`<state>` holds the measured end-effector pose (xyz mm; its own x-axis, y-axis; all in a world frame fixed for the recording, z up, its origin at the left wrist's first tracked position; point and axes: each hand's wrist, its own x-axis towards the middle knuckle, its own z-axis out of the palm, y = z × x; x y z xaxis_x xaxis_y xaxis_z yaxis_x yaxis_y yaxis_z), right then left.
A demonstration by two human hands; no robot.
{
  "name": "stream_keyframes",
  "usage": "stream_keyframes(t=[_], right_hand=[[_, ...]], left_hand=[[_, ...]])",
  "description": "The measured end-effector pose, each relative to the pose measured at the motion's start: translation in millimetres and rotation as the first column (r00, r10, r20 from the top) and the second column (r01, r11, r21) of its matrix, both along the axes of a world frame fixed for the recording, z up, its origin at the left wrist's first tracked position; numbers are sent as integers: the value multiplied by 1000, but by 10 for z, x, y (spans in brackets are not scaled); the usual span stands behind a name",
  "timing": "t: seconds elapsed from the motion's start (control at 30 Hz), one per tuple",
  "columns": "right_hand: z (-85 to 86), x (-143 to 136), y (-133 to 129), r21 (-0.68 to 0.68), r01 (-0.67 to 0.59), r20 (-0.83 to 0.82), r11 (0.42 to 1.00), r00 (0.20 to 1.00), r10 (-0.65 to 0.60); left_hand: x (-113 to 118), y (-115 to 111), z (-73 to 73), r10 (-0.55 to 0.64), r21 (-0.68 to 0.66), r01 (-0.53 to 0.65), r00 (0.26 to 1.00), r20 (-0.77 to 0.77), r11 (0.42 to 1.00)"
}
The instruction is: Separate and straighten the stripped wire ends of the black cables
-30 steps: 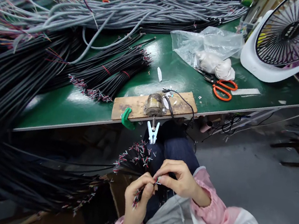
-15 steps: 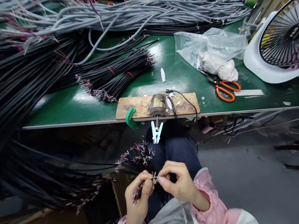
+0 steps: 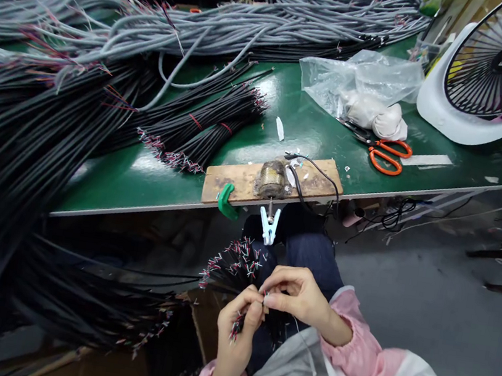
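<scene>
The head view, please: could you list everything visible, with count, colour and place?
Table: one, green, across the middle.
Grey cables: many, heaped along the table's far side.
Black cables: many, draped over the left, ends on the table.
Wooden board: one, tan, at the near table edge.
Clamp: one, green, on the board's left.
Motor: one, brownish, on the board.
Clip: one, light blue, below the motor.
Scissors: one pair, orange handles, right of the board.
Plastic bag: one, clear, behind the scissors.
Fan: one, white, far right.
Wire bundle: one, black, on the lap.
Left hand: holds wire ends.
Right hand: pinches a wire tip.
</scene>
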<state>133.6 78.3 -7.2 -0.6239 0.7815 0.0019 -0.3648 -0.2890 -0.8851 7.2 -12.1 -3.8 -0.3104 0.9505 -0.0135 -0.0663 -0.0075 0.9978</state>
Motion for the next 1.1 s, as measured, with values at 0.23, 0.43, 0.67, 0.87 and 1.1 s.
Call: stream_keyframes(t=[0.23, 0.43, 0.67, 0.87, 1.1], right_hand=[[27, -23, 96, -124, -36, -57, 992, 998, 29], [76, -160, 58, -126, 101, -52, 987, 993, -108], [87, -195, -25, 390, 382, 61, 838, 897, -437], [104, -126, 74, 366, 242, 126, 898, 944, -306], [74, -51, 158, 315, 145, 103, 938, 977, -186]], left_hand=[[-17, 115, 35, -50, 14, 50, 999, 9, 999], [14, 192, 33, 0, 38, -5, 990, 141, 999], [77, 205, 7, 112, -28, -109, 984, 140, 994], [1, 203, -19, 76, -44, -71, 988, 131, 997], [-94, 191, 11, -3, -60, 4, 1000, 16, 998]])
